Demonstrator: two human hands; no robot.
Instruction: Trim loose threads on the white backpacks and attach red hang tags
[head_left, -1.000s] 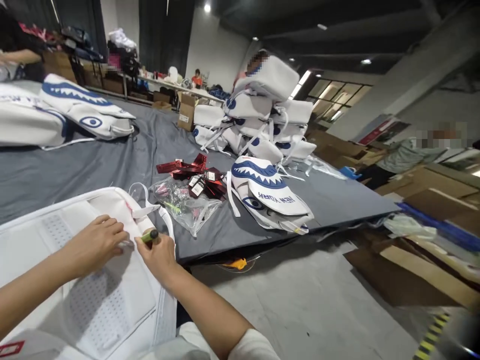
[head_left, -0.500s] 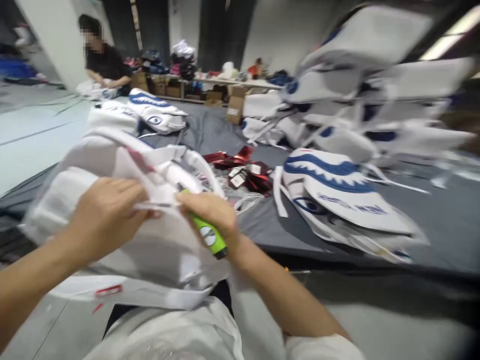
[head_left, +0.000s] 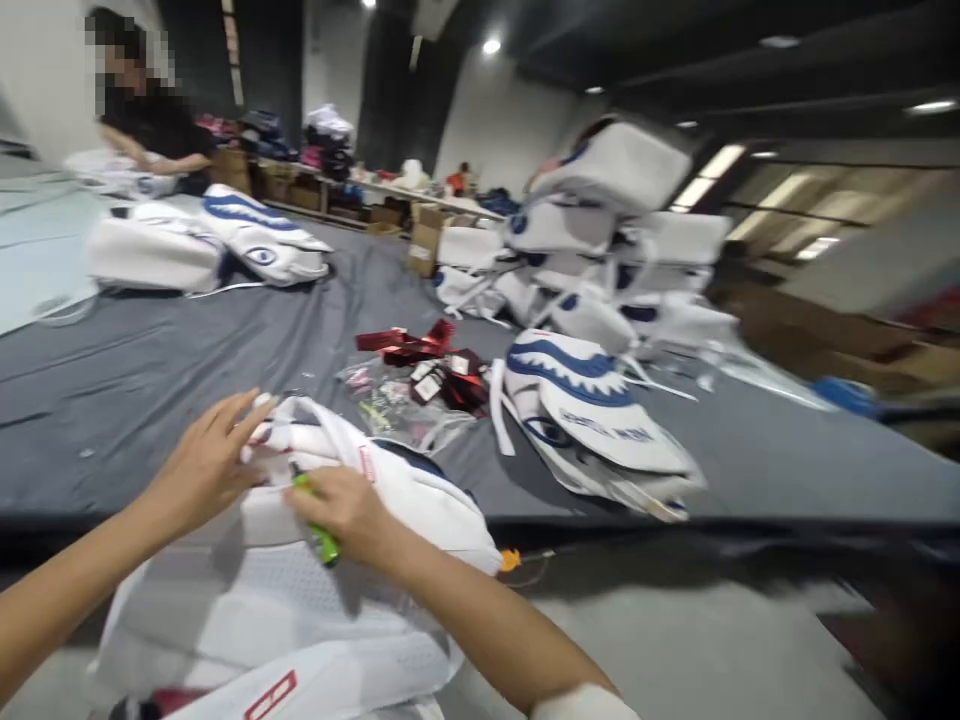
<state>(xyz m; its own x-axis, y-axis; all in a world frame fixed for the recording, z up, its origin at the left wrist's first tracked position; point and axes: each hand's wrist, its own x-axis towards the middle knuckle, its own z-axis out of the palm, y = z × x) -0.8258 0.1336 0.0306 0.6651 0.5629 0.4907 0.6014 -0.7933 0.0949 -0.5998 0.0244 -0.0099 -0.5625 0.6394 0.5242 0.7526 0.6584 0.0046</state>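
A white backpack (head_left: 300, 590) with padded straps and red labels rests in front of me, its upper part against the table edge. My left hand (head_left: 214, 455) is closed on the top of the bag, fingers pinching white fabric near the carry loop. In my right hand (head_left: 349, 510) is a short lime-green tool (head_left: 322, 540); its kind is not clear. That hand's fingers wrap round it, and its dark tip points at the fabric beside my left fingers. The exact contact point is too small to make out.
Red and black tags (head_left: 450, 380) and clear plastic packets (head_left: 397, 415) lie on the grey-covered table (head_left: 247, 350). A shark-patterned backpack (head_left: 592, 420) lies to the right, with stacked white backpacks (head_left: 570, 230) behind. More bags (head_left: 262, 240) lie far left, near a co-worker (head_left: 150, 120).
The backpack has turned and sits lower, showing its back and straps. Both hands have shifted from its open side to the top. My view has swung right.
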